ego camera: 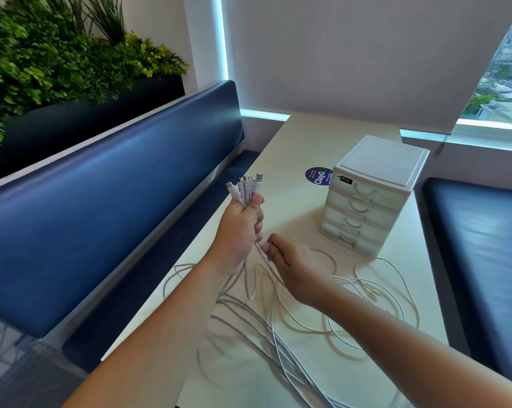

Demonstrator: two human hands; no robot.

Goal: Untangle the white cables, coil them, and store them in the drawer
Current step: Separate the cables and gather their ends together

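Left hand (pixel 243 222): grips the white cables (pixel 244 192) near their plugs (plugs point up).
Right hand (pixel 296 265): pinches strands just below the left.
Cables: loops trail over the desk (pixel 296 136), near the drawer unit (pixel 372 198).

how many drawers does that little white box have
4, stacked in the white drawer unit on the table: top drawer, second drawer, third drawer, bottom drawer. All closed; none seems hidden.
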